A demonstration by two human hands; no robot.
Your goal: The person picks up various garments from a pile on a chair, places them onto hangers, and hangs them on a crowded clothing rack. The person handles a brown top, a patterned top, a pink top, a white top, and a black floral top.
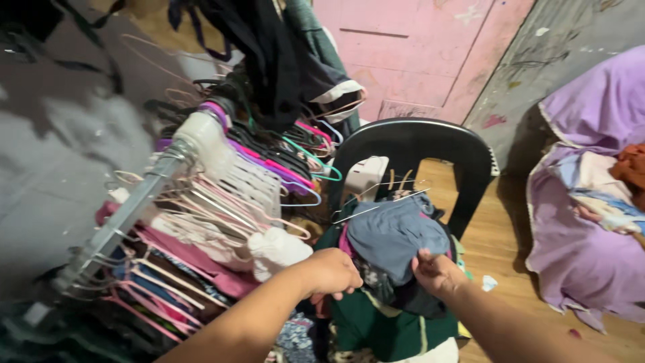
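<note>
Head camera looks down over two bare forearms reaching into a heap of clothes piled on a black plastic chair (pixel 410 144). The left hand (pixel 330 272) is curled into a loose fist at the near left edge of the heap, knuckles up, its fingers tucked down into the fabric; whether they pinch anything there cannot be told. The right hand (pixel 435 272) has its fingers closed on the lower edge of a grey-blue garment (pixel 393 235), which lies on top of the heap, spread over the chair seat between the two hands and the chair back. Under that garment lie a dark green cloth (pixel 376 323) with a pale stripe and a bit of dark patterned fabric, hanging down the front of the chair. A few bare wire hangers (pixel 383 202) rest on the pile just behind the grey-blue garment. To the left stands a metal clothes rack (pixel 127 215), its rail running away from the camera, crowded with pink, white, purple and green hangers and with folded pink and blue clothes below. Dark clothes (pixel 269 60) hang above the far end of the rack. Behind the chair is a pink door (pixel 416 47), and the floor (pixel 497 249) is wood-patterned. At the right edge sits a lilac sheet (pixel 578 249) bundled over a mound.
</note>
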